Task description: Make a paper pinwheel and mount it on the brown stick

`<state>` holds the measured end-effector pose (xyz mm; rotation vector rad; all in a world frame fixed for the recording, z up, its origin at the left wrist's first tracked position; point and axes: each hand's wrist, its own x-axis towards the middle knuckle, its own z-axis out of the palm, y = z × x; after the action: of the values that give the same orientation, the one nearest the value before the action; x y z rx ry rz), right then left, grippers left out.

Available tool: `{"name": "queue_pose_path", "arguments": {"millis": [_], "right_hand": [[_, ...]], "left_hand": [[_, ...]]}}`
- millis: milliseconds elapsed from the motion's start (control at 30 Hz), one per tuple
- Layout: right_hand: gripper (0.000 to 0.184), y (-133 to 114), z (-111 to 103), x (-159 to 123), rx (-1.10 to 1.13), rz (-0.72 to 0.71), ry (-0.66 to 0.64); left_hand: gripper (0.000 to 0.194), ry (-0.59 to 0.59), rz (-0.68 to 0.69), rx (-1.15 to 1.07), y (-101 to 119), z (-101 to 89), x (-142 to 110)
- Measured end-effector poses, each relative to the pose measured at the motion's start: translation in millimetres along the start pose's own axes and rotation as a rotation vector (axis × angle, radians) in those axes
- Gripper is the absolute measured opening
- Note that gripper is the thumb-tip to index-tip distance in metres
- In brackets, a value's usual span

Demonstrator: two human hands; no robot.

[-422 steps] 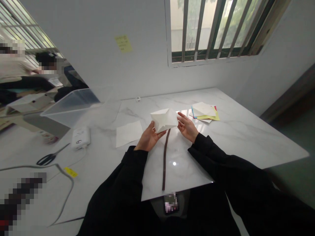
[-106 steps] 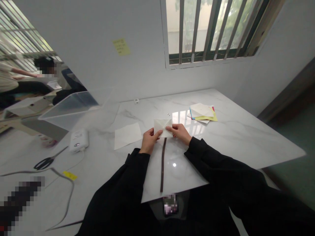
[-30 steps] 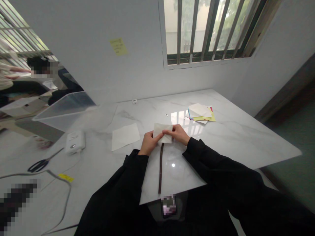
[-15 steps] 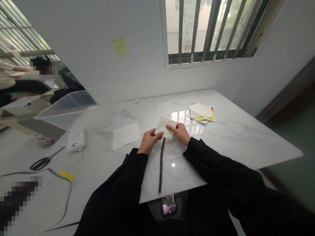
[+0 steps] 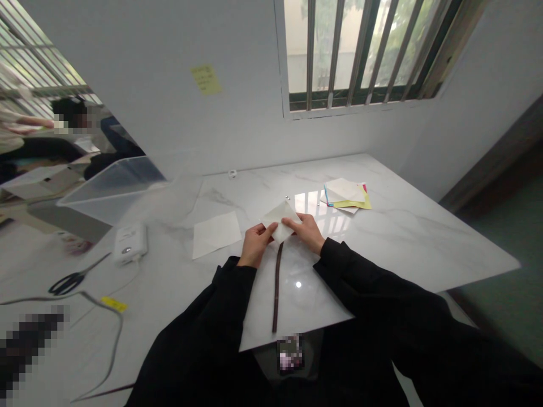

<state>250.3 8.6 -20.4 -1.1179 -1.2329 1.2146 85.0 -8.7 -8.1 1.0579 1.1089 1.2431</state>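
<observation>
A folded white paper point(image 5: 280, 221) lies flat as a small diamond on the marble table point(image 5: 399, 243), a point toward me. My left hand point(image 5: 257, 245) pinches its left side. My right hand point(image 5: 304, 233) presses on its right corner with the fingers. Just below the paper, a long thin dark brown strip point(image 5: 277, 288) runs toward me. A flat white paper sheet point(image 5: 216, 234) lies left of my left hand, not touching it.
A stack of coloured papers point(image 5: 345, 194) lies at the right back of the table. On the left stand a white plug-in device point(image 5: 130, 243), black-handled scissors point(image 5: 68, 284) and a clear plastic box point(image 5: 112, 189). A person point(image 5: 70, 121) appears at far left.
The paper has gone from a bulky folded form to a small flat piece. Over the last second it has turned clockwise from a square to a diamond between my hands.
</observation>
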Motion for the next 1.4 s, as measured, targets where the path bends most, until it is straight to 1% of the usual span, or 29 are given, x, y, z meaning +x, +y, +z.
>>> {"name": "queue_pose_path", "arguments": {"millis": [200, 267, 333, 367, 400, 433, 500, 533, 567, 633, 667, 733, 800, 933, 1133, 1267, 1400], "right_hand": [[0.039, 8, 3, 1, -0.120, -0.048, -0.058], [0.039, 5, 1, 0, -0.160, -0.103, -0.107], [0.041, -3, -5, 1, -0.210, -0.191, -0.137], [0.042, -8, -12, 2, -0.240, -0.244, -0.117], [0.043, -12, -20, 5, -0.265, -0.289, -0.058], [0.043, -14, -30, 8, -0.294, -0.318, 0.036], [0.037, -12, -54, 18, -0.389, -0.328, 0.262], [0.033, -8, -66, 23, -0.455, -0.316, 0.346], [0.031, -3, -78, 28, -0.530, -0.289, 0.398], [0.031, 10, -97, 36, -0.659, -0.213, 0.438], [0.031, 16, -104, 40, -0.711, -0.179, 0.436], [0.031, 25, -112, 47, -0.787, -0.132, 0.432], [0.031, 29, -114, 53, -0.835, -0.113, 0.425], [0.028, 29, -112, 65, -0.889, -0.129, 0.420], [0.018, 31, -114, 70, -0.859, -0.142, 0.427], [0.016, 27, -113, 68, -0.783, -0.180, 0.429], [0.014, 23, -104, 67, -0.609, -0.215, 0.345]], "left_hand": [[0.056, 0.028, 0.005, 0.019, -6, -4.7, 3], [0.059, 0.041, 0.021, 0.052, -7, -6.3, 4], [0.061, 0.066, 0.042, 0.058, -8, -7.5, 5], [0.062, 0.082, 0.053, 0.047, -8, -8.1, 6], [0.061, 0.099, 0.063, 0.030, -9, -8.8, 6], [0.060, 0.114, 0.073, 0.012, -9, -9.7, 7], [0.058, 0.143, 0.093, -0.016, -10, -11.8, 10], [0.058, 0.160, 0.100, -0.023, -11, -12.8, 11], [0.058, 0.179, 0.105, -0.031, -12, -13.7, 12], [0.059, 0.207, 0.116, -0.044, -13, -14.3, 12], [0.059, 0.213, 0.122, -0.044, -13, -14.0, 12], [0.059, 0.206, 0.137, -0.026, -12, -12.4, 10], [0.059, 0.196, 0.150, 0.010, -10, -10.3, 7], [0.061, 0.174, 0.157, 0.073, -8, -7.9, 2], [0.064, 0.181, 0.165, 0.118, -10, -8.8, 2], [0.061, 0.182, 0.159, 0.116, -9, -8.6, 2], [0.058, 0.179, 0.165, 0.100, -8, -9.0, 2]]}}
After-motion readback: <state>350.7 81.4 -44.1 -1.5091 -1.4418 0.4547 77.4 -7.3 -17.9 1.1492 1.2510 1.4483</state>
